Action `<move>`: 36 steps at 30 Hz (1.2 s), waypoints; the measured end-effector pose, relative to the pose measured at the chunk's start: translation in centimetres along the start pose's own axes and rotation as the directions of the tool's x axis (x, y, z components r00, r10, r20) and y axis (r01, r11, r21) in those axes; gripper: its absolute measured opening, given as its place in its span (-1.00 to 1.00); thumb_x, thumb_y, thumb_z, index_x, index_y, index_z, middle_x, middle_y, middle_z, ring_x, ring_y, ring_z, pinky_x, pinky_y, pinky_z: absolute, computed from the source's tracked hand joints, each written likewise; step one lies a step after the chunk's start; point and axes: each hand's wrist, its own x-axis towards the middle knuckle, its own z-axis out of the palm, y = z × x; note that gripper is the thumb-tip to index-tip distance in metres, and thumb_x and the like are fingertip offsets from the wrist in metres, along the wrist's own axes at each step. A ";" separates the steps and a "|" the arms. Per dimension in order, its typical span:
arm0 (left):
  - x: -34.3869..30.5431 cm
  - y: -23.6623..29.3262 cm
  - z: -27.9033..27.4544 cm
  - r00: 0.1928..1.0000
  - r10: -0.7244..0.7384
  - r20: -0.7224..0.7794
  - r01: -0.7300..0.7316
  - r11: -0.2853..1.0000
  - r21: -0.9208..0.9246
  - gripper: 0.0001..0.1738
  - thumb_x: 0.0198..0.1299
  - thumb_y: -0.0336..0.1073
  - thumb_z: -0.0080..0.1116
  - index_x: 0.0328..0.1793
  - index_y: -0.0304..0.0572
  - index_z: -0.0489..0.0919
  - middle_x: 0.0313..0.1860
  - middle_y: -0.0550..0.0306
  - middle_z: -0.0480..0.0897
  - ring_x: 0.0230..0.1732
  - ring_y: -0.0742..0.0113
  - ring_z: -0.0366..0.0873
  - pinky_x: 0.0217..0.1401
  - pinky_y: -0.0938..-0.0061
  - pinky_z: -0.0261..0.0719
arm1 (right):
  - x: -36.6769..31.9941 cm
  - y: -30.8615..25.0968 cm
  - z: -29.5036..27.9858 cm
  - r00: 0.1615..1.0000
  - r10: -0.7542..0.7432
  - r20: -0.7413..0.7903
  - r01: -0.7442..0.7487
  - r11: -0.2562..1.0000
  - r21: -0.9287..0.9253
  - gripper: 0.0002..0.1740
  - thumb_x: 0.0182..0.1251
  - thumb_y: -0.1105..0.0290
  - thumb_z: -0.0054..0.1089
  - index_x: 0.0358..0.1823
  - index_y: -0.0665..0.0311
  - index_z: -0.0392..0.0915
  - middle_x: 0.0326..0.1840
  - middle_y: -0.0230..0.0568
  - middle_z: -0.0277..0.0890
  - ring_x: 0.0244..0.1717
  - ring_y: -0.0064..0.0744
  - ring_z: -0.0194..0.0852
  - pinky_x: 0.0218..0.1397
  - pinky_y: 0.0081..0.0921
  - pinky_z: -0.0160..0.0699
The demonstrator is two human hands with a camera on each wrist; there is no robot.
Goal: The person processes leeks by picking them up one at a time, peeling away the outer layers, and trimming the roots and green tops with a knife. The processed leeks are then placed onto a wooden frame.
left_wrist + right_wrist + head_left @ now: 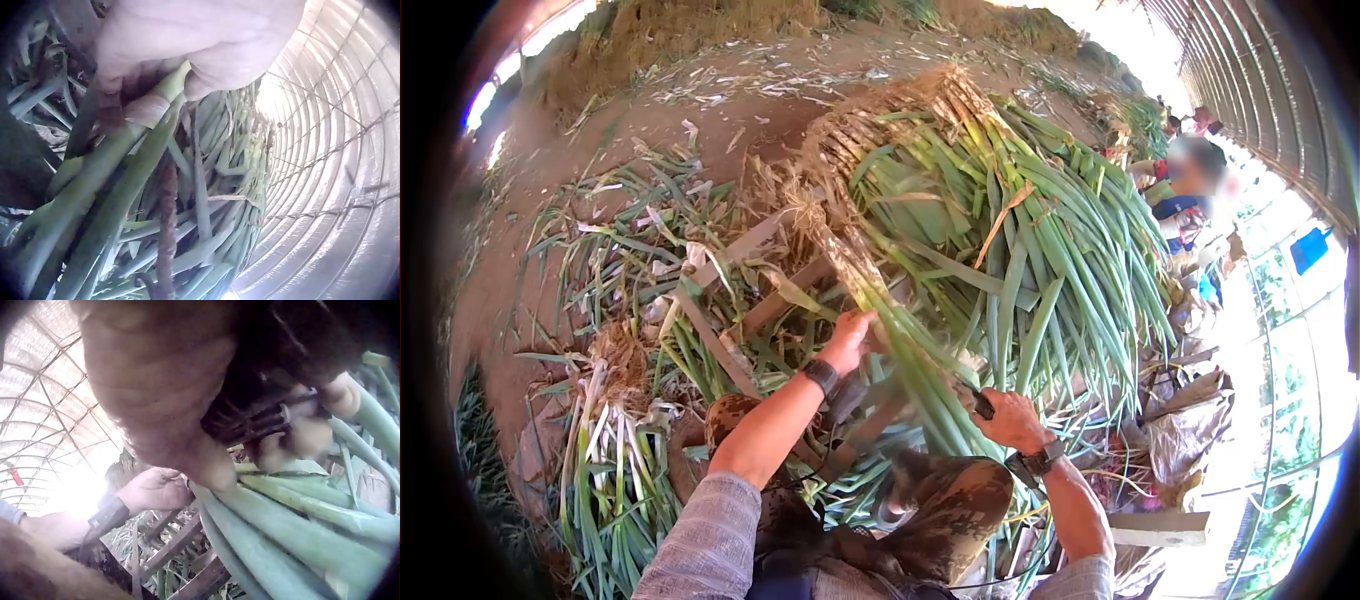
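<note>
A bundle of long green onions (855,272) slants across my lap, roots away from me and leaves toward me. My left hand (849,340) grips its stalks around the middle; in the left wrist view, the left hand's (200,44) fingers curl round the green stems. Lower on the leaves, my right hand (1012,421) grips a dark-handled tool (982,404). The right wrist view has that dark tool (262,425) inside the curled fingers, its kind unclear, and the thumb close against the green leaves (281,531).
A large heap of green onions (1050,240) lies ahead, roots at the far end. Wooden slats (720,340) stand beneath the bundle. Loose trimmings (640,215) cover the ground at left, near another small bunch (615,450). Other people (1190,185) sit at the right.
</note>
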 end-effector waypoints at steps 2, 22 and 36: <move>0.2 1.3 -1.0 0.999 0.044 -0.015 -0.044 0.999 0.009 -0.76 0.37 -0.18 0.12 -0.01 -0.16 0.56 -0.27 0.13 0.65 -0.34 0.21 0.65 -0.39 0.25 0.67 | 0.5 -0.6 -0.2 1.000 0.006 0.011 -0.006 1.000 -0.022 -0.64 0.16 0.10 0.27 -0.19 0.24 0.55 -0.42 0.09 0.60 -0.29 0.17 0.61 -0.16 0.02 0.54; 2.0 3.1 -5.9 0.999 -0.014 -0.046 0.007 0.989 -0.149 -0.20 0.44 0.35 -0.34 0.51 -0.13 0.19 0.47 -0.15 0.28 0.38 -0.18 0.31 0.39 -0.16 0.29 | 7.8 -4.8 1.1 0.988 -0.095 0.119 0.104 0.992 -0.071 -0.54 0.21 0.00 0.17 -0.18 0.31 0.56 -0.39 0.19 0.60 -0.22 0.25 0.58 -0.07 0.06 0.50; 0.0 -1.1 -4.3 0.966 0.046 -0.253 -0.143 0.915 -0.378 -0.52 0.44 0.15 -0.19 0.08 -0.06 0.48 0.01 0.11 0.56 0.01 0.11 0.56 -0.08 -0.09 0.65 | 6.3 -4.3 -0.2 0.976 -0.072 0.206 0.094 0.991 -0.095 -0.60 0.17 0.07 0.22 -0.26 0.33 0.54 -0.38 0.15 0.59 -0.22 0.23 0.59 -0.06 0.02 0.52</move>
